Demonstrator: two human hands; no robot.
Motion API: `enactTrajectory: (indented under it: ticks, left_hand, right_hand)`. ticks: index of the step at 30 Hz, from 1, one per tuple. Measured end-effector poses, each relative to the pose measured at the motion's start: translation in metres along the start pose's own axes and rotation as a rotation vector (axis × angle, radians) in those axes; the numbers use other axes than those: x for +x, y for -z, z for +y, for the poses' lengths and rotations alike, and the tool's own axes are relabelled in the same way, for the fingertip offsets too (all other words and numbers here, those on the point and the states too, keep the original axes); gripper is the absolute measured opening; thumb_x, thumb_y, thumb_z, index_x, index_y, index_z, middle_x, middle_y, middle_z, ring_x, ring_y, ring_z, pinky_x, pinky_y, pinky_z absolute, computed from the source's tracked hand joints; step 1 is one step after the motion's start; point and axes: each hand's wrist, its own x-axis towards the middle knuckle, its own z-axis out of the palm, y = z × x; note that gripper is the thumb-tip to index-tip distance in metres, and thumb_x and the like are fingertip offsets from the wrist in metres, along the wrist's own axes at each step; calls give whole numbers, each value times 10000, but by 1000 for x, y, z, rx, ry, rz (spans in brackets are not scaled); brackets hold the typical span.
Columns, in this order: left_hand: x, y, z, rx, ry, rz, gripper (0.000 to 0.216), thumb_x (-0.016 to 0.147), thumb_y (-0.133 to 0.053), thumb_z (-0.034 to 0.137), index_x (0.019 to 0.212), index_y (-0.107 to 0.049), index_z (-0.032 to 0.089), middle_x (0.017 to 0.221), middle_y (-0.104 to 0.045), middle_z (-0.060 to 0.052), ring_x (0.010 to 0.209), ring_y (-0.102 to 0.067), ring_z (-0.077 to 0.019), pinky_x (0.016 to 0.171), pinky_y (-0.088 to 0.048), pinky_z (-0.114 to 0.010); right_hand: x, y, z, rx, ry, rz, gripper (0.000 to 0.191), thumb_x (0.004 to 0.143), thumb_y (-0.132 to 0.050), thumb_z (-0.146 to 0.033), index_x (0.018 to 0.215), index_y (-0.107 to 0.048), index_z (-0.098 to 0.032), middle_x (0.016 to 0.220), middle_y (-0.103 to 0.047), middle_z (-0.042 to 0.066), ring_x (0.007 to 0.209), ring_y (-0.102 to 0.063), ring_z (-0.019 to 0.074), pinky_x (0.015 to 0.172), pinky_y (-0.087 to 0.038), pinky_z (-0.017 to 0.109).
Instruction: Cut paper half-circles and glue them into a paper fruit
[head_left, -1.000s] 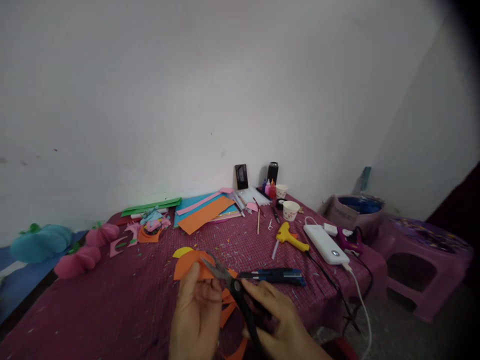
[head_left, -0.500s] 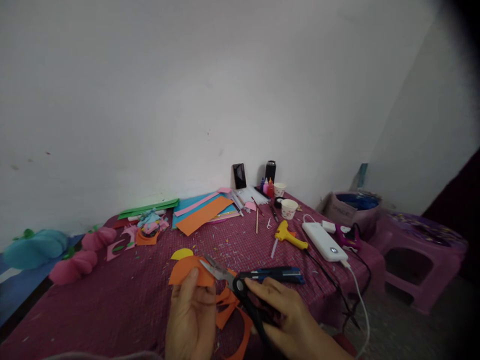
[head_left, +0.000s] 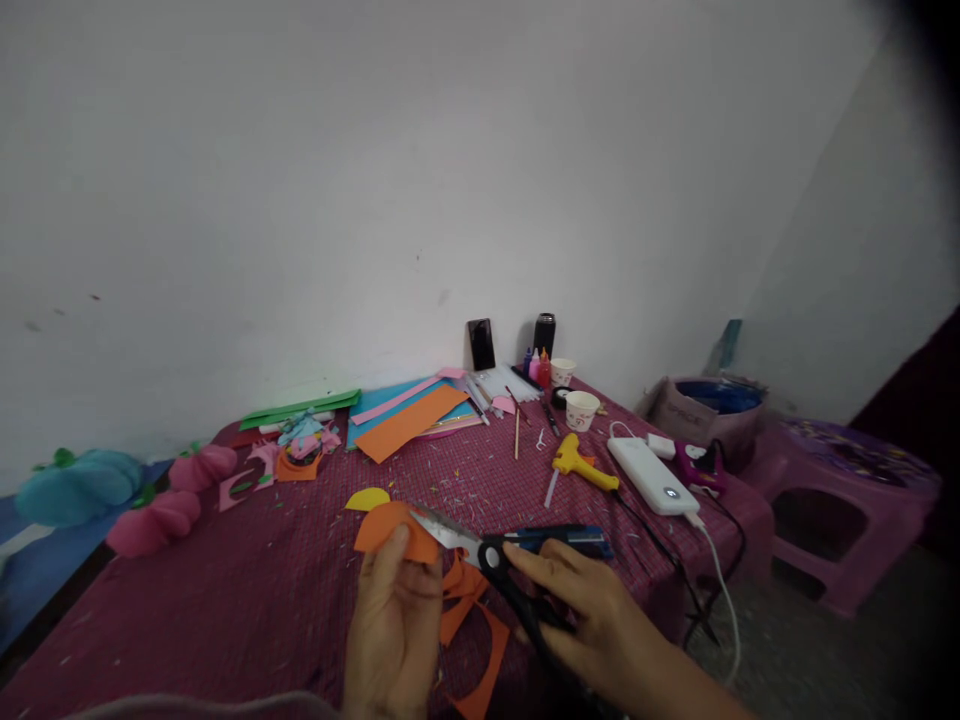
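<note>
My left hand (head_left: pixel 396 610) pinches a rounded piece of orange paper (head_left: pixel 384 526), thumb on its near face. In my right hand (head_left: pixel 581 610) are black-handled scissors (head_left: pixel 491 558), their blades parted at the paper's right edge. Curved orange paper scraps (head_left: pixel 487 660) lie on the table under and between my hands. A yellow paper half-round (head_left: pixel 367 498) rests just beyond the orange piece. Behind the scissors lies a blue and black tool (head_left: pixel 577 540), partly covered; its kind is unclear.
A yellow glue gun (head_left: pixel 585 465), a white power bank (head_left: pixel 652 475) and a paper cup (head_left: pixel 581 410) stand to the right. Coloured paper sheets (head_left: pixel 409 425) lie toward the wall. Pink and blue paper pumpkins (head_left: pixel 79 487) sit at left. A pink stool (head_left: pixel 840 500) stands beside the table.
Both hands, with the paper and scissors, have shifted slightly right in view. The orange paper has turned a little and its right edge sits at the parted blades.
</note>
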Motion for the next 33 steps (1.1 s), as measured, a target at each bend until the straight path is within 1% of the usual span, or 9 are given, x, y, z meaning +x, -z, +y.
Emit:
enactTrajectory:
  ticks: [4,8,11,14,21,27,33]
  left_hand:
    - [-4,-8,0,22,8,59,306,869,-448,-19,719,-661,143,707,-744,-28,609,-699,-131,577,-591,-250]
    - [-7,-13,-2,18,5,50,349,887,-421,-22,686,-657,140,675,-742,-28,561,-695,-144,516,-587,-260]
    - [-7,-14,-2,16,22,35,390,893,-393,-33,665,-658,140,677,-745,-33,569,-701,-145,522,-588,-257]
    - [-7,-13,-2,15,29,32,398,899,-394,-23,657,-664,143,667,-743,-33,578,-703,-141,521,-585,-241]
    - [-9,-15,-3,19,47,51,380,885,-412,-17,644,-660,140,643,-732,-37,553,-693,-138,509,-574,-227]
    - [-8,-14,-6,30,42,81,314,870,-460,2,662,-655,135,651,-729,-34,555,-686,-137,513,-575,-235]
    - [-6,-11,-8,40,27,54,280,849,-484,1,681,-658,140,666,-726,-21,586,-687,-124,581,-583,-240]
  right_hand:
    - [-2,2,1,-3,-2,-11,768,740,-606,-10,1406,-419,-345,881,-574,24,685,-558,154,599,-433,264]
    - [-2,5,0,-16,8,-19,738,762,-585,-18,1410,-416,-330,868,-558,21,688,-547,149,599,-423,259]
    - [-3,6,0,-15,11,-24,737,766,-574,-14,1414,-409,-324,869,-557,25,698,-546,154,601,-420,265]
    - [-4,7,1,-21,17,-19,737,756,-572,-12,1410,-418,-317,841,-543,18,670,-529,152,584,-409,268]
    - [-9,9,3,5,10,-44,743,770,-595,-26,1425,-392,-311,877,-543,27,713,-538,158,618,-428,280]
    - [-11,10,6,21,16,-44,736,787,-612,-49,1431,-380,-318,875,-533,24,723,-531,159,618,-429,274]
    - [-13,13,3,20,6,-60,756,775,-628,-39,1431,-378,-319,871,-525,20,729,-525,157,630,-431,274]
